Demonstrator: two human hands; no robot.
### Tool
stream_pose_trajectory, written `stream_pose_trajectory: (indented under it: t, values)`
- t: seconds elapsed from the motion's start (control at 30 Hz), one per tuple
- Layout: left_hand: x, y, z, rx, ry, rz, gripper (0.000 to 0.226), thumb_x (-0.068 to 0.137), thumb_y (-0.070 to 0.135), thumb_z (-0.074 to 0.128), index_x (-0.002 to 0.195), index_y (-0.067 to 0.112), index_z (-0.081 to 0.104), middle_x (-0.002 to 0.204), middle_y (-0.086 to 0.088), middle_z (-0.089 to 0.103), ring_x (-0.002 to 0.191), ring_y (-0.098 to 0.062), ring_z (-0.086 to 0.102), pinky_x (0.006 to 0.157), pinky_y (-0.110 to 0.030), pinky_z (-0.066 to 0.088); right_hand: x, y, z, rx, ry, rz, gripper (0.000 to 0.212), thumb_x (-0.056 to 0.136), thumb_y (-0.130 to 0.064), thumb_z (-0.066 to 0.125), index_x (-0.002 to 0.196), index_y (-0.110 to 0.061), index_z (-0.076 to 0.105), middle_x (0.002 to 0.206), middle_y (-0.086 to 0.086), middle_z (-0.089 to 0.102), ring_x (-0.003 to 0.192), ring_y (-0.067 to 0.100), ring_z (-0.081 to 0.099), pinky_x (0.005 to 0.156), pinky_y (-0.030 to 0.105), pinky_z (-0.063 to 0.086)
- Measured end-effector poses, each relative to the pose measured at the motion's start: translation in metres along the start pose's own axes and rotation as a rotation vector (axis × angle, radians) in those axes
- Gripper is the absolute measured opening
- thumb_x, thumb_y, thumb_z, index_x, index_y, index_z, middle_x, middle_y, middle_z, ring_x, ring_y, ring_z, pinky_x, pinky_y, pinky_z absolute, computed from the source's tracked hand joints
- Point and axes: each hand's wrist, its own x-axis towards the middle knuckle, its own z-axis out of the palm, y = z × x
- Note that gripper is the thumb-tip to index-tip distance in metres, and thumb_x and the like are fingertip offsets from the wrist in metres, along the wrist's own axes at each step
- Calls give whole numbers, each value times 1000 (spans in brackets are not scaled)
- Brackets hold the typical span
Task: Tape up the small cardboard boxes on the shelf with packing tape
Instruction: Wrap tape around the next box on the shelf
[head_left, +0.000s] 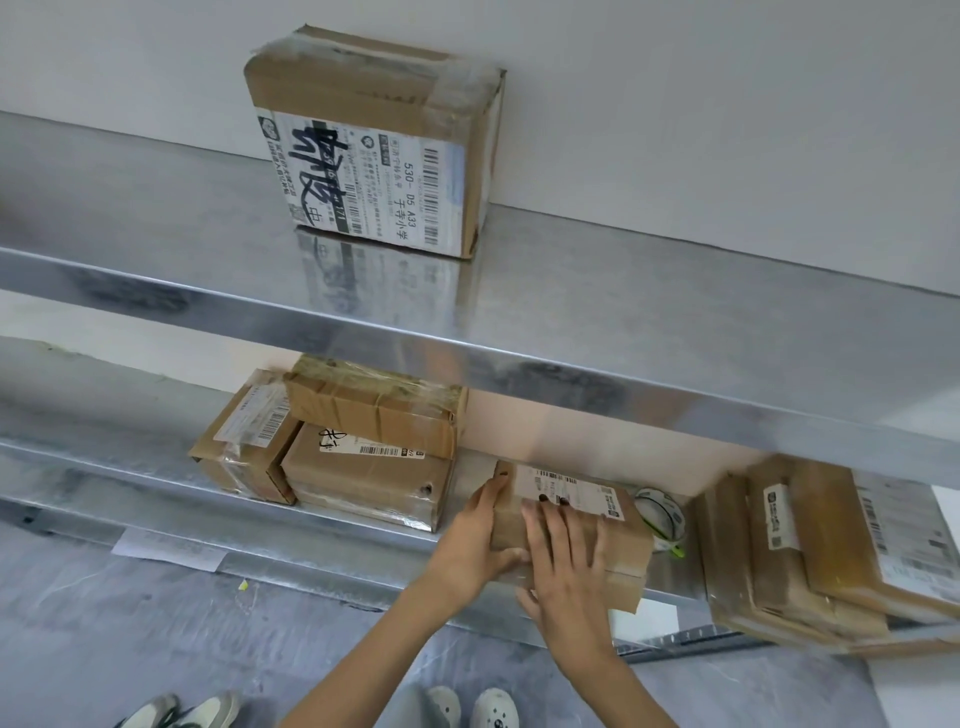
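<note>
We had the small box (621, 545) at the front of the lower shelf (156, 483), between a stack of wrapped boxes (363, 483) on its left and a leaning pile of boxes (810, 545) on its right. Our left hand (478, 545) held the box's left end, with the fingers running up that end and the thumb across the near face. Our right hand (566, 556) lay flat on top with its fingers spread and straight, pressing down without gripping. The roll of tape (662, 514) sat on the same shelf just behind and to the right of the box, and neither hand touched it.

We judged the box to be light, since one hand at one end seemed enough to steady it. The cardboard looked stiff at the corners but likely to give in the middle of the top, where the flaps would meet. A paper label covered the far part of the top. That label, and any clear tape already on the box, would be slicker under the fingers than bare cardboard. We could not tell how much of the box was already taped.

The corners and short ends seemed the best places to hold it, with a flat palm keeping the flaps down. On smooth metal it would probably slide easily, so one hand should brace it while the other handled the tape.
</note>
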Motion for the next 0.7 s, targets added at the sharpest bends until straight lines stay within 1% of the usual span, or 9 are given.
stream_pose_trajectory:
  t: [0.1,0.2,0.27,0.37,0.43,0.5,0.53,0.63,0.7]
  values:
    - [-4,1,8,66,54,-55,93,74,23,81,148,22,25,138,-2,53,115,-22,59,94,-32,47,-1,4,-2,-31,32,-34,115,43,-49,86,140,-11,38,135,9,49,126,30,40,104,60,25]
    - [-6,-4,13,37,60,-69,93,73,18,82,147,26,26,141,2,50,109,-21,63,90,-35,50,3,1,-7,-47,13,-20,101,46,-39,87,134,-15,46,128,6,56,121,29,44,102,55,29]
    - [-8,-11,16,2,47,-55,90,72,12,81,140,34,27,139,8,50,93,-16,69,82,-37,55,8,-7,-5,-54,-24,3,95,41,-34,89,128,-16,56,126,6,60,120,32,51,103,55,28]
    - [-12,-18,19,49,69,-57,81,75,5,77,137,32,32,128,16,57,77,0,66,79,-28,54,18,-18,-8,-57,-123,36,91,34,-32,93,120,-17,65,124,8,63,119,32,56,101,58,29]
    - [-15,-18,19,48,88,-72,82,77,2,74,136,37,29,122,15,59,75,1,66,77,-28,55,27,-22,-20,-51,-190,51,97,50,-33,89,137,-20,49,142,12,47,134,35,39,108,64,20]
    - [-18,-22,21,69,96,-80,84,78,0,72,135,42,25,115,9,61,75,-2,65,74,-32,56,37,-18,-25,-23,-247,33,100,75,-34,73,151,-26,10,159,12,9,146,35,4,111,63,-1]
    - [-21,-21,21,82,99,-71,85,79,0,71,136,42,24,113,8,60,76,-4,64,73,-32,56,43,-14,-30,28,-315,47,102,78,-37,70,151,-28,-1,159,11,-3,146,35,-7,111,62,-5]
    - [-25,-20,20,125,99,-62,79,83,6,70,141,35,26,107,6,61,74,-3,60,71,-29,54,67,-2,-37,156,-417,50,114,72,-53,70,150,-33,-11,156,10,-22,141,36,-24,110,64,-9]
    - [-25,-17,19,160,94,-65,67,85,14,71,138,26,30,110,4,62,74,-4,57,69,-27,52,78,10,-38,194,-511,42,126,65,-57,73,146,-36,-22,155,8,-26,140,36,-26,109,64,-11]
